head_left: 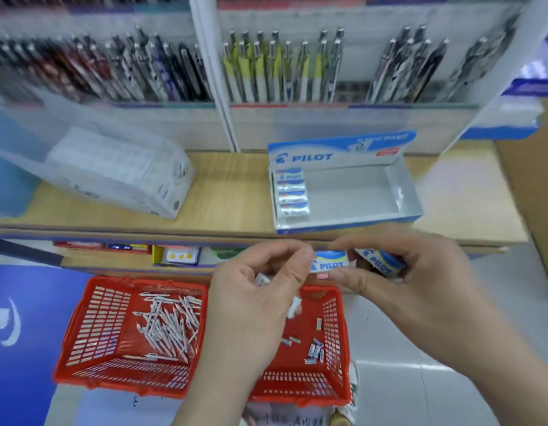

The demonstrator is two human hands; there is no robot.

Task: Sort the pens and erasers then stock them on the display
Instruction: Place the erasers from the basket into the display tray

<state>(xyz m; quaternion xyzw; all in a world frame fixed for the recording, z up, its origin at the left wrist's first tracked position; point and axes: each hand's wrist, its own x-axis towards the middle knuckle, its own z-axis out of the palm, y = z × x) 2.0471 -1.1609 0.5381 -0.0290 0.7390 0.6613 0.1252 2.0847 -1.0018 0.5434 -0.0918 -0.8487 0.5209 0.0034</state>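
A blue-and-white Pilot eraser [329,262] hangs between both hands below the shelf edge. My left hand [260,290] pinches its left end and also holds small white erasers in its curled fingers. My right hand [398,272] pinches its right end and grips a second Pilot eraser [378,262]. The Pilot eraser display box [401,192] stands on the wooden shelf, with one row of erasers [292,193] along its left side. Below, a red basket [100,327] holds several white pens [168,324] and loose erasers [314,348].
A white carton [122,170] lies tilted on the shelf at left. Pen racks [266,72] line the wall behind the shelf. A lower shelf holds small coloured packs [180,256]. The floor is light tile with a blue mat [26,333] at left.
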